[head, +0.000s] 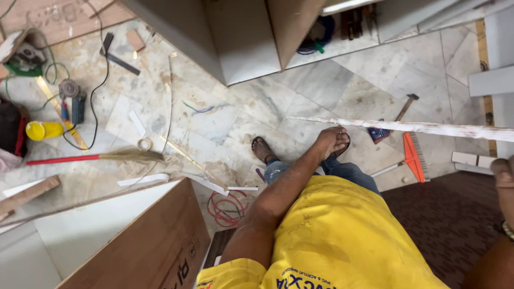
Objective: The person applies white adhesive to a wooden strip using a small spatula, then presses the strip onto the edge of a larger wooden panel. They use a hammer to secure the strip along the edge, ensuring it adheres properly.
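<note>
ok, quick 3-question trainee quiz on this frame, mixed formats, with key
1. True or false: the left hand grips one end of the long white strip.
2. The broom on the marble floor has a handle of which colour? A green, B red, C black.
3. Fill in: the hammer lies beyond the strip, near an orange ____.

Key: 1 true. 2 B. 3 hand saw. The right hand is cut off at the frame edge, so its grip cannot be judged.

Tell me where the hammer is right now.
The hammer lies on the marble floor at upper right of the head view, just beyond the long white strip, above the orange hand saw.
</note>
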